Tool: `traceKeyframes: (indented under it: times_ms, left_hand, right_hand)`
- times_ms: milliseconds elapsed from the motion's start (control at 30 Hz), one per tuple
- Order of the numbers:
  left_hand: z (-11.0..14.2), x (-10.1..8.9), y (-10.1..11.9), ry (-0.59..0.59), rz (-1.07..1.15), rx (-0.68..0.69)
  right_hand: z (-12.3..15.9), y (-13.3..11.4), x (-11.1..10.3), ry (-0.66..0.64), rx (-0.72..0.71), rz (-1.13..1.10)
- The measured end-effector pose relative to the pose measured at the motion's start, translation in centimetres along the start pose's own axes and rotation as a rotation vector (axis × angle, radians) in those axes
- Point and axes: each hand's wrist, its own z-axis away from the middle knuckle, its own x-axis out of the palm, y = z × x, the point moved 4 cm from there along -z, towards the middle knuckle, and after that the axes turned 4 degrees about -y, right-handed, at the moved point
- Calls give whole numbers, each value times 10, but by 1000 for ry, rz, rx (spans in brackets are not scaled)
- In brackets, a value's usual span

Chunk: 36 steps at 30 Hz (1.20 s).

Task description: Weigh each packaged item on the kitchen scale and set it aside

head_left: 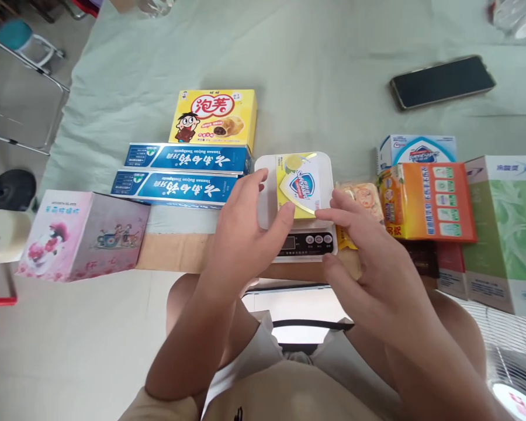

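A yellow and white Safeguard soap box [300,186] lies on the white platform of a small kitchen scale [266,217], whose black button panel faces me. My left hand [249,225] hovers over the scale's left side, fingers apart, its thumb near the box's lower edge. On the other side, my right hand [368,263] has its fingers spread, the index fingertip at the box's lower right corner; whether it touches cannot be made out. Neither hand grips anything. The scale's display is partly hidden by my left thumb.
Left of the scale lie two blue toothpaste boxes [175,187], a yellow puff snack box [214,117] and a pink box [83,234]. Rightward are a wrapped snack [363,199], an orange box [433,202], a blue-white soap box [421,149], a green box [504,228] and a phone [442,82].
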Motion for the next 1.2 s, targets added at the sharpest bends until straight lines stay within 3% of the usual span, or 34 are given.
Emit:
traceKeyframes:
  times_ms: [233, 467, 700, 867, 1000, 1200]
  left_hand:
    - [-5, 11, 10, -57, -63, -2]
    - [0, 19, 17, -112, -171, 73]
    - [-7, 17, 11, -88, -174, -40]
    - [-13, 20, 24, -47, -166, -47]
    - [-39, 30, 54, -76, -140, 70]
    - [-119, 70, 110, -290, -90, 316]
  right_hand:
    - [5, 14, 8, -52, 18, -430]
    - [7, 13, 13, -198, 25, -600]
    - [8, 14, -6, -111, -7, -535]
    - [8, 24, -34, 23, -9, -481]
    - [8, 40, -56, 158, 46, -406]
    - [8, 49, -80, 182, 66, -196]
